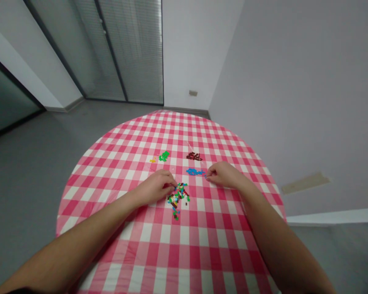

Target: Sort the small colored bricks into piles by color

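A mixed heap of tiny plastic building bricks in green, blue, brown, red, white and yellow lies on the checked tablecloth. My left hand reaches its upper left edge, thumb and fingers pinched together with a bit of blue at their tips. To the right, my right hand is pinched closed at the end of a pile of blue bricks. A small blue brick shows at its fingertips. Farther back are a dark brown pile, a green pile and a few yellow pieces.
The round table wears a red-and-white checked cloth covered by clear plastic. A white wall rises on the right, with tan tape on it. Glass partitions with blinds stand behind, at left.
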{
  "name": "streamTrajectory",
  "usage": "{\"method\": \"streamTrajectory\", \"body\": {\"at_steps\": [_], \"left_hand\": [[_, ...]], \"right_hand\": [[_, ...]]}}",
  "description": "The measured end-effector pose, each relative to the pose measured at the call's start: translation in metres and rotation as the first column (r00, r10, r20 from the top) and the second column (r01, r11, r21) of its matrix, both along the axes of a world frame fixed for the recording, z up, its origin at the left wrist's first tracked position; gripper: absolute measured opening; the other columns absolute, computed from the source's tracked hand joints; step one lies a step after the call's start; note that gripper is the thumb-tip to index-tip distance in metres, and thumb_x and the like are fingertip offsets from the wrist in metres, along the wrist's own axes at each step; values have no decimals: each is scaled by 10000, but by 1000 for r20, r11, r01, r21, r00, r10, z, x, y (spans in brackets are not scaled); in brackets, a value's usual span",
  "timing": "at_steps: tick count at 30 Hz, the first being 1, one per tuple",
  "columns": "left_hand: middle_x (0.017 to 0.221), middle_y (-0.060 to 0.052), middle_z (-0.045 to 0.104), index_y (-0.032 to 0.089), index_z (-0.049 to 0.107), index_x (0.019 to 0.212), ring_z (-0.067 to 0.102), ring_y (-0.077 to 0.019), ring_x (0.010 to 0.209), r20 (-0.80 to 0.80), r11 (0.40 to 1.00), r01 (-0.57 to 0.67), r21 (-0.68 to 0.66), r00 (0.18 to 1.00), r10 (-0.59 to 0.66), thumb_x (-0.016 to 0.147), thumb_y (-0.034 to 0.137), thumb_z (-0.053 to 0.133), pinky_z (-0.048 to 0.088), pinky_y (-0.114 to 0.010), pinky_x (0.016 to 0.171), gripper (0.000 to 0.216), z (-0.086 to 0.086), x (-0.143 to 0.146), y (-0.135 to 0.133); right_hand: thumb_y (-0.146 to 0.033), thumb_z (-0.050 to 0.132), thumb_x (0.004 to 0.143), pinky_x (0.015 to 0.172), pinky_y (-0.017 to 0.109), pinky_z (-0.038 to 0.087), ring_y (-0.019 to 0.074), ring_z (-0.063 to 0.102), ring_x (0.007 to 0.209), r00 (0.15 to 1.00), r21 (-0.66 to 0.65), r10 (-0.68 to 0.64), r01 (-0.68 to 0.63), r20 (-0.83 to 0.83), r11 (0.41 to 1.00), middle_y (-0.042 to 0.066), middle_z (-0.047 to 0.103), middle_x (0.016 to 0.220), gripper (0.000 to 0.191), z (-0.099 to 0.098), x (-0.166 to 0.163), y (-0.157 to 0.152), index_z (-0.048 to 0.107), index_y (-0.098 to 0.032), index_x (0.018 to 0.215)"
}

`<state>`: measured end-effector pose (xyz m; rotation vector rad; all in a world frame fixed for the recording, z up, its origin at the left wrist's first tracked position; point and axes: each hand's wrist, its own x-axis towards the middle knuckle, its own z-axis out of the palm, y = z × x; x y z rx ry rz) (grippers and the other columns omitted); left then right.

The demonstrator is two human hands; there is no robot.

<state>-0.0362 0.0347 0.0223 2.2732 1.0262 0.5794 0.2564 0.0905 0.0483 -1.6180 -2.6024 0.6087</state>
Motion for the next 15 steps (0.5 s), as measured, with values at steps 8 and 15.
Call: {"method": "streamTrajectory", "body": {"at_steps": [8, 15], "left_hand": [[891, -49, 701, 195, 753, 909, 612, -186, 874, -84, 991, 106, 82, 992, -99, 916, 131, 622, 454, -304, 808, 146, -3, 1, 1], [862, -42, 681, 182, 725, 832, 598, -192, 882, -133, 996, 65, 53, 990, -57, 885, 121, 652, 446, -307, 822, 109, 4, 2, 0]], "right_hand": [[-249, 626, 813, 526, 274, 320, 144, 556, 555, 999, -46, -33, 35, 37, 998, 38, 683, 620, 201, 3, -8, -4, 712, -175, 647], [-299, 681, 807, 529, 262, 323, 152, 585, 599, 996, -1, -90, 90, 16, 996, 32, 702, 679, 164, 0, -8, -2, 691, -184, 691]]}}
